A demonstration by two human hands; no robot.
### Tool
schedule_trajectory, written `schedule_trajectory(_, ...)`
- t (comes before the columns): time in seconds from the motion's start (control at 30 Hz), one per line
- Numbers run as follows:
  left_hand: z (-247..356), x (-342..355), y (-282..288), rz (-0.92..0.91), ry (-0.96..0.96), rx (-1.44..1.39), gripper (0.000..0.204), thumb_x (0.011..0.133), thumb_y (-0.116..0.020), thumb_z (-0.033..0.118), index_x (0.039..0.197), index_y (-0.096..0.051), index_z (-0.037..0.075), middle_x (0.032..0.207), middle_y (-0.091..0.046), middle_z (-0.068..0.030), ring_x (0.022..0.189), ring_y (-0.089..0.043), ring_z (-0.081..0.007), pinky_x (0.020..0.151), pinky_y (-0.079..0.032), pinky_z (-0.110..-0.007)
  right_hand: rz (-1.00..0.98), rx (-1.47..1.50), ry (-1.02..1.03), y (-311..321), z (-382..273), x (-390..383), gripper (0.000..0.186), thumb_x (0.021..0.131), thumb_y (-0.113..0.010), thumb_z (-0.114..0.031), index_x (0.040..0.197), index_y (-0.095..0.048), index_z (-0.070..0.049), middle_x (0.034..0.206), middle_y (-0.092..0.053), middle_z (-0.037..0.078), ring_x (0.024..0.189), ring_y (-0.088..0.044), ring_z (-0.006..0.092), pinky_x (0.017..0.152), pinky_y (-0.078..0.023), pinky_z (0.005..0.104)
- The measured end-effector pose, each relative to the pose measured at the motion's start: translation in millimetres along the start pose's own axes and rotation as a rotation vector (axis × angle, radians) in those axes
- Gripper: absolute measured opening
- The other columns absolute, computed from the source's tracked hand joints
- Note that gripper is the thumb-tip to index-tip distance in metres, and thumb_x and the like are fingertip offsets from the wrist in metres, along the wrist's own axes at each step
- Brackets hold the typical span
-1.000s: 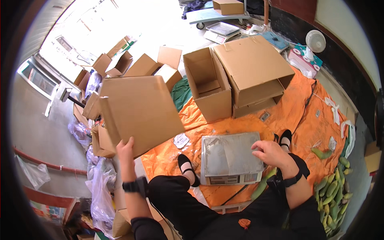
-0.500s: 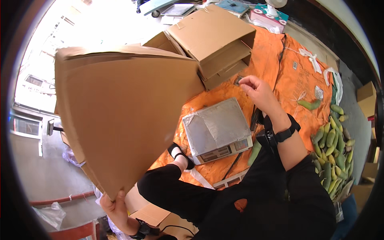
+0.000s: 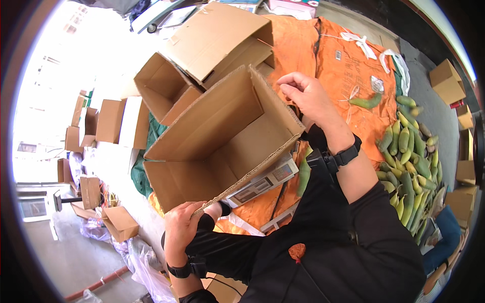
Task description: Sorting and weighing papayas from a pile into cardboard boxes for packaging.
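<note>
An empty cardboard box (image 3: 202,126) is tilted over the scale with its open top toward me, so I see down to its bottom. My left hand (image 3: 181,227) is closed on the box's near left rim. Off the box's far right corner, my right hand (image 3: 305,96) is raised with its thumb and fingers pinched together; anything between them is too small to make out. Beneath the box is a weighing scale (image 3: 270,177); its front panel shows, while the box hides most of its metal plate.
A large carton (image 3: 212,35) and a smaller open box (image 3: 164,86) stand beyond. An orange sheet (image 3: 298,43) covers the floor. Several green and yellow gourds (image 3: 404,146) are piled at the right, and a single gourd (image 3: 366,102) lies on the sheet. Plastic bags (image 3: 146,267) lie lower left.
The box has swung rightward and turned, from showing its flat outer side to showing its open inside over the scale. My left hand moved right and up with it; the right stays pinched.
</note>
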State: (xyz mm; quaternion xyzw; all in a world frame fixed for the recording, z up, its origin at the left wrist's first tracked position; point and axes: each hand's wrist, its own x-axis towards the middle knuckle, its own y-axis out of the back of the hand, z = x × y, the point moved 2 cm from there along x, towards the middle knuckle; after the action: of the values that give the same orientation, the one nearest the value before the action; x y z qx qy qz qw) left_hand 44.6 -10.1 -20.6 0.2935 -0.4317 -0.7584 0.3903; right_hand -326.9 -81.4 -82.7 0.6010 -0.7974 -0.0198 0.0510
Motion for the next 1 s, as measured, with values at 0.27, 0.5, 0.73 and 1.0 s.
schedule_trajectory(0.27,-14.2,-2.8,-5.2,-0.076,0.14,-0.057,0.017,0.076,-0.065,0.006,0.092,-0.069,0.002,0.086,-0.067,-0.0146,0.08,-0.064,-0.0318,0.073,-0.05,-0.036,-0.035,-0.039,0.009,10.3,8.5,-1.0,0.015,0.087,-0.063,-0.014,0.094,-0.065,-0.001,0.08,-0.064,0.002,0.073,-0.055,0.0086,0.067,-0.046,0.0256)
schedule_trajectory(0.5,8.3,-1.9,-6.4,-0.022,0.087,0.117,0.038,0.071,-0.069,0.007,0.109,-0.064,0.004,0.098,-0.066,-0.0154,0.094,-0.06,-0.034,0.081,-0.048,-0.038,-0.061,-0.114,0.04,6.1,-3.6,-7.2,0.013,0.09,-0.059,-0.01,0.096,-0.064,0.0,0.084,-0.063,0.001,0.075,-0.055,0.0074,0.068,-0.045,0.0224)
schedule_trajectory(0.73,43.7,20.6,-37.0,0.107,0.03,-0.047,0.046,0.071,-0.071,0.01,0.115,-0.062,0.005,0.104,-0.065,-0.014,0.096,-0.061,-0.032,0.084,-0.049,-0.038,-0.061,0.214,0.078,1.0,-8.5,-8.7,0.014,0.09,-0.059,-0.013,0.091,-0.065,-0.001,0.076,-0.063,0.002,0.069,-0.058,0.0088,0.062,-0.047,0.0247)
schedule_trajectory(1.0,42.0,28.4,-49.5,0.226,0.009,0.199,0.034,0.073,-0.072,0.017,0.105,-0.067,0.007,0.087,-0.067,-0.0081,0.079,-0.066,-0.0257,0.07,-0.051,-0.034,0.285,0.306,-0.027,101.3,3.9,-34.1,0.015,0.091,-0.058,-0.016,0.098,-0.064,-0.004,0.075,-0.06,0.0,0.065,-0.054,0.0068,0.061,-0.045,0.0204)
